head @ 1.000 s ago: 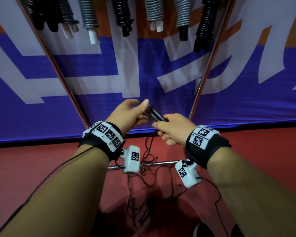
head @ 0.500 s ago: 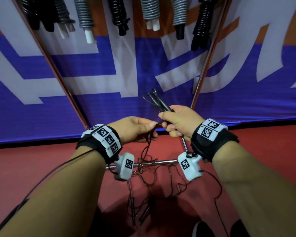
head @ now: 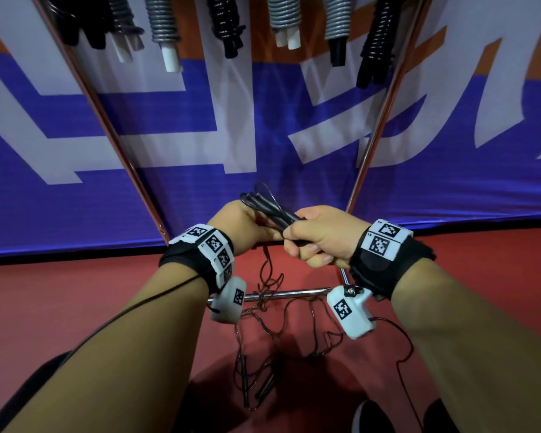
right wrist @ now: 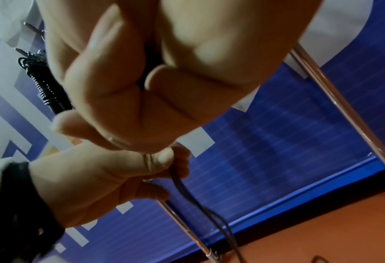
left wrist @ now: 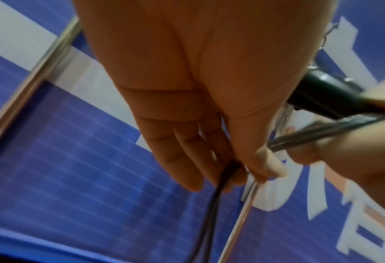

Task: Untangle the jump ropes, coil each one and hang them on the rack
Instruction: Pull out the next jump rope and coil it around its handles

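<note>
My right hand (head: 313, 242) grips two black jump rope handles (head: 272, 209) side by side; they stick out up-left of the fist, also seen as dark handles (left wrist: 326, 99) in the left wrist view. My left hand (head: 247, 229) sits just beside it and pinches the thin black cord (left wrist: 218, 181) between thumb and fingers, the cord (right wrist: 187, 190) running down from there. More tangled cord (head: 272, 295) hangs over the rack's low crossbar (head: 291, 293) to the red floor, where another pair of black handles (head: 256, 389) lies.
Several coiled ropes (head: 225, 23) in black and grey hang at the top of the rack. Two slanted metal rack legs (head: 116, 135) frame the space in front of a blue and white banner (head: 450, 157). My shoes (head: 369, 417) show at the bottom.
The left hand rose from below the handles and closed in beside the right hand, taking the cord near the handles. The right hand moved slightly lower with the handles.
</note>
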Motion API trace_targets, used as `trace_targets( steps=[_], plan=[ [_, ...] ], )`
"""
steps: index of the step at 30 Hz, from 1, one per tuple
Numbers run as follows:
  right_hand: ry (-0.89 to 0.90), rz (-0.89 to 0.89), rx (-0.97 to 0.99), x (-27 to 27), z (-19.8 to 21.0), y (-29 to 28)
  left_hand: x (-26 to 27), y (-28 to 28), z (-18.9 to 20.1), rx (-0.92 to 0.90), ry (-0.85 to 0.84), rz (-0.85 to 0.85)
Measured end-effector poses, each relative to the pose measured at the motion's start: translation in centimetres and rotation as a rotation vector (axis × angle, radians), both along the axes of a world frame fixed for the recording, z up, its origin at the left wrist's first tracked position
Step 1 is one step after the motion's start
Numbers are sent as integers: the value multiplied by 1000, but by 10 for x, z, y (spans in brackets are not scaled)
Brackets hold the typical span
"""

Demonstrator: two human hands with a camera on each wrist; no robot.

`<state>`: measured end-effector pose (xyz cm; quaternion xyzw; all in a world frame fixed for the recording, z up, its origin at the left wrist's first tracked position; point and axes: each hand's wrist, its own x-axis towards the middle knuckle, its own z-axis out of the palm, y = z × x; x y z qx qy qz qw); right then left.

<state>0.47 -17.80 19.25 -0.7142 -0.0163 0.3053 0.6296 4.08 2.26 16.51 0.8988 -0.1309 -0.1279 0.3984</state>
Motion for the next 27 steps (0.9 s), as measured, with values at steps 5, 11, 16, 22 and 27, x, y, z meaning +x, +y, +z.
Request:
trace_targets(
  steps=[5, 11, 16, 22, 27],
  plan=[
    [71, 191, -32, -8, 4, -5, 4, 18, 11, -125, -98, -81],
    [201, 293, -67, -10, 3, -11, -3, 22, 23, -283, 38, -125],
    [248, 341, -159, -13, -2, -10, -5, 22, 24, -160, 88, -122],
    [295, 455, -346, -15, -10, -1, -1, 24, 22, -8, 136, -249],
    [258, 442, -588, -11, -27, 1, -2, 4, 17, 196, -65, -335]
  ],
)
